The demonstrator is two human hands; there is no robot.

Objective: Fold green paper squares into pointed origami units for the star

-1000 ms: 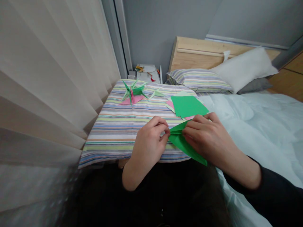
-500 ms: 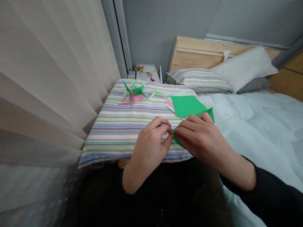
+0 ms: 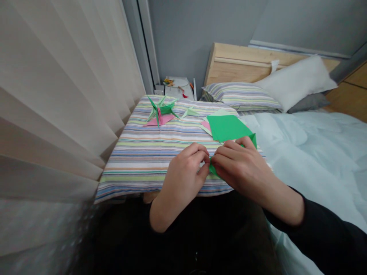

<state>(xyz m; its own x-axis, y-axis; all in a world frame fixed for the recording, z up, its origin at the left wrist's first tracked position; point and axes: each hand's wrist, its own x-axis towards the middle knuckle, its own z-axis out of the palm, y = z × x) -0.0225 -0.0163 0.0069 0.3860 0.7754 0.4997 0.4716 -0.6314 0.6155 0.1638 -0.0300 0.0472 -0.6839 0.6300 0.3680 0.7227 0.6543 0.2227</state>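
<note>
A folded piece of green origami paper (image 3: 213,170) is held between my two hands above the front of the striped cloth. My left hand (image 3: 186,175) pinches its left tip between thumb and fingers. Closed over most of the piece, my right hand (image 3: 241,162) hides its middle; a green corner sticks out past the knuckles. Just beyond lies a stack of square paper sheets (image 3: 228,127), green on top with pink and pale green edges below. At the back left sit several folded paper cranes (image 3: 164,110) in green, pale green and pink, and a lone pale green folded piece (image 3: 189,112).
The striped cloth (image 3: 134,156) covers a small table. A pale curtain (image 3: 71,95) hangs along the left. To the right is a bed with a light blue quilt (image 3: 309,152) and pillows (image 3: 243,95). A white stand (image 3: 177,89) with small items is behind.
Both hands stay on the green paper. My right hand has shifted slightly left, and the protruding green corner has moved a little left and down with it.
</note>
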